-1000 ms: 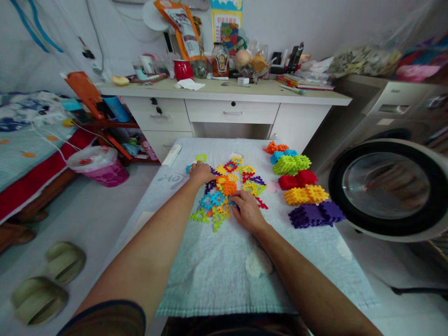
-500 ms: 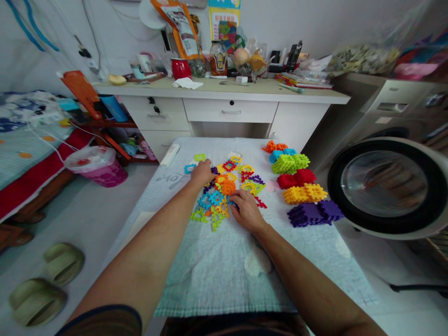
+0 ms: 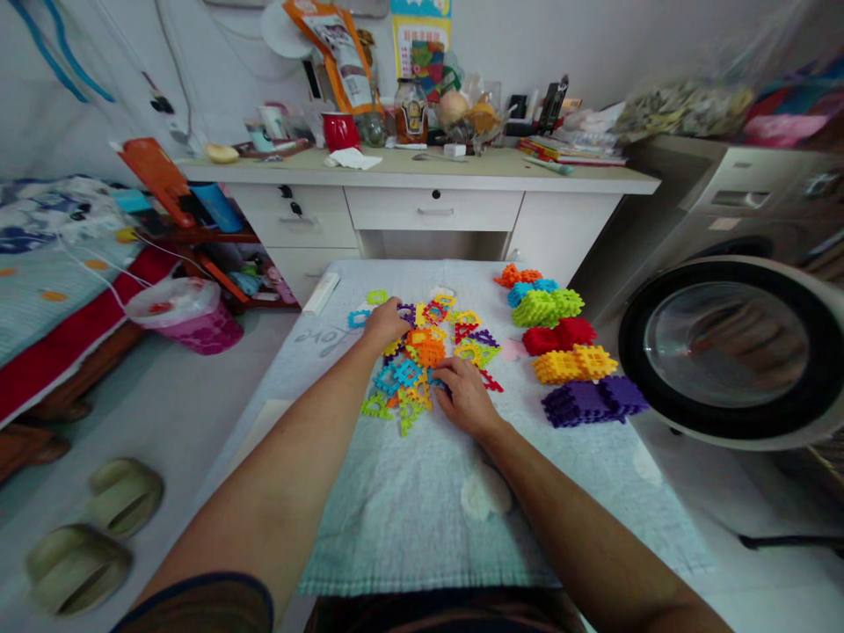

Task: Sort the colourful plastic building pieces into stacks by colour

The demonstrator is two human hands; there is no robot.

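My left hand (image 3: 388,324) reaches to the far left part of a loose pile of coloured plastic interlocking pieces. Its fingers are closed at a purple interlocking piece (image 3: 408,312). On the near right side of the pile lies my right hand (image 3: 467,396), fingers curled around a blue interlocking piece (image 3: 434,378) that they partly hide. Between the hands are orange pieces (image 3: 430,352), with light blue pieces (image 3: 407,373) and green pieces (image 3: 376,406) nearer me. Red, yellow and purple frames and triangles lie beyond. A lone blue frame (image 3: 358,318) and a green frame (image 3: 377,297) sit left of my left hand.
Sorted stacks line the cloth's right side: orange (image 3: 518,275), blue (image 3: 533,290), green (image 3: 548,308), red (image 3: 559,336), yellow (image 3: 575,363) and purple (image 3: 593,402). A white box (image 3: 321,294) lies far left. Behind stands a cluttered desk (image 3: 435,179); right, an open washing machine door (image 3: 725,350).
My left hand has shifted slightly right toward the pile, and more of the purple piece shows by its fingertips. My right hand stays in place.
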